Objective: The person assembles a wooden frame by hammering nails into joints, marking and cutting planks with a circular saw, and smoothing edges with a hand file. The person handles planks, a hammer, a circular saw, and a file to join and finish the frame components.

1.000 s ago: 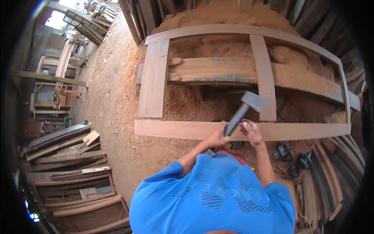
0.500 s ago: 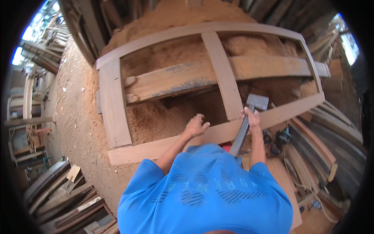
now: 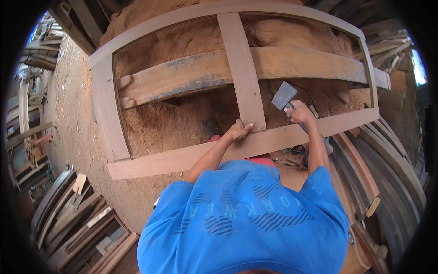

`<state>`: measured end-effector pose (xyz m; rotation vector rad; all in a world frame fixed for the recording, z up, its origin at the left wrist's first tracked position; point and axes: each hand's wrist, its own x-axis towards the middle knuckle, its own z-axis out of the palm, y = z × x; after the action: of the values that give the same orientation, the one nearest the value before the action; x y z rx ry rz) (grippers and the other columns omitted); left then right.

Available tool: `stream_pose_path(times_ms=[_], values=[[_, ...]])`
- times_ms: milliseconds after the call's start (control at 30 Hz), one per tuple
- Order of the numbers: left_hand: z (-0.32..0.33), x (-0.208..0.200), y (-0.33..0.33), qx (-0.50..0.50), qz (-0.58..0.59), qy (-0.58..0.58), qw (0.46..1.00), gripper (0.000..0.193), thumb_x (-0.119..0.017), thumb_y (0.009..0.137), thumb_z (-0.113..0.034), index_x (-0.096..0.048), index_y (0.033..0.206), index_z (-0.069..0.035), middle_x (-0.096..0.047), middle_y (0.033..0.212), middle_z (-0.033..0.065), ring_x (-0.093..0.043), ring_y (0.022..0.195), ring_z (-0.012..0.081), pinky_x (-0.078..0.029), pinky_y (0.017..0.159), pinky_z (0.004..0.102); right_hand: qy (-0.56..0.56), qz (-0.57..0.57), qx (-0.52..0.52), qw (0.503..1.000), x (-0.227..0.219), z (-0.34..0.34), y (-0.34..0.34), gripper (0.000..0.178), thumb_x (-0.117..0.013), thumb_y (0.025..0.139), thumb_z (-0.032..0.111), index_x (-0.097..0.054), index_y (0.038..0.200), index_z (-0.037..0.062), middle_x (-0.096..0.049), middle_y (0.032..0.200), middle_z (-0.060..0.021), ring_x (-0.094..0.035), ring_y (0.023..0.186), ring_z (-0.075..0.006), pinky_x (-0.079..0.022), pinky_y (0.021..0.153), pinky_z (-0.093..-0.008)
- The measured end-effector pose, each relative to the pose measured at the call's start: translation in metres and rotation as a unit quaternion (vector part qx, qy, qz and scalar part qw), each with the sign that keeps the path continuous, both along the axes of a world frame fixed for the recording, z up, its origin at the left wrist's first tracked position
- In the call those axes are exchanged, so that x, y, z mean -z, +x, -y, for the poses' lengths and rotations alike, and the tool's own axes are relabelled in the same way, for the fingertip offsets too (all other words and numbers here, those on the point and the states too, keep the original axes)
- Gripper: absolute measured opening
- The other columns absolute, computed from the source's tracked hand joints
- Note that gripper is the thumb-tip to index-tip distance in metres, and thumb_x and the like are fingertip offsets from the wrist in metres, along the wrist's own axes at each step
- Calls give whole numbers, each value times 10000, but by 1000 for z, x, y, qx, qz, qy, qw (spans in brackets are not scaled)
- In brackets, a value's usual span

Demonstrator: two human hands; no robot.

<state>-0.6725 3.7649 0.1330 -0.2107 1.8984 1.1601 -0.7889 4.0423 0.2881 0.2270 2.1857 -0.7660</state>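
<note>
Your right hand (image 3: 299, 113) grips the hammer (image 3: 284, 95), whose stray swing could bruise your left hand (image 3: 237, 131), touching the slat (image 3: 242, 68), grip unclear.

Left opening, between near rail (image 3: 273, 140) and thick beam (image 3: 191, 75), is giving way down, foot (image 3: 211, 128) partly filling it. Beam is running beneath both openings, barring straight drop. Crosspiece (image 3: 242, 68) is dividing them, left hand (image 3: 238, 131) occupying its near end. Right hand (image 3: 299, 113) and hammer (image 3: 284, 95) are obstructing right opening's near part (room is remaining farther right).
</note>
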Motion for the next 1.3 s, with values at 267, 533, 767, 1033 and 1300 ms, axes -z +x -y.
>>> stream_pose_path(times_ms=[267,533,767,1033,1300], values=[[-18,-15,-6,-70,21,-71,995,804,-524,978,-561,-376,1382,118,-571,1309,370,-532,1292,469,-410,1092,486,101,137,-440,882,101,-49,-24,283,-692,893,239,-689,993,-26,-735,815,-156,-693,653,-250,-521,607,-424],[-25,-16,1,-20,-11,-135,991,778,-439,978,-600,-448,1454,16,-446,1464,308,-504,1306,467,-429,1095,505,-25,83,-326,941,90,-52,-62,125,-605,949,128,-629,934,7,-629,635,-101,-628,534,-204,-482,483,-380],[-29,-34,3,-125,38,-105,986,728,-564,961,-545,-424,1356,51,-608,1278,318,-583,1234,437,-464,1035,511,-50,195,-426,882,176,-99,-33,109,-623,951,75,-663,977,-23,-628,673,-89,-602,530,-167,-485,464,-330],[-27,-40,3,-128,47,-97,986,713,-578,952,-542,-441,1350,33,-625,1273,285,-604,1209,417,-480,1005,511,-33,174,-220,959,93,-50,-55,119,-587,979,81,-634,964,-27,-624,702,-72,-575,535,-146,-463,452,-328],[-29,-24,-1,-140,62,-98,983,800,-589,925,-575,-407,1415,31,-600,1332,283,-579,1257,410,-457,1053,486,-49,280,-320,904,116,-71,-28,150,-644,960,100,-642,907,-40,-641,701,-81,-610,550,-166,-486,473,-338]])
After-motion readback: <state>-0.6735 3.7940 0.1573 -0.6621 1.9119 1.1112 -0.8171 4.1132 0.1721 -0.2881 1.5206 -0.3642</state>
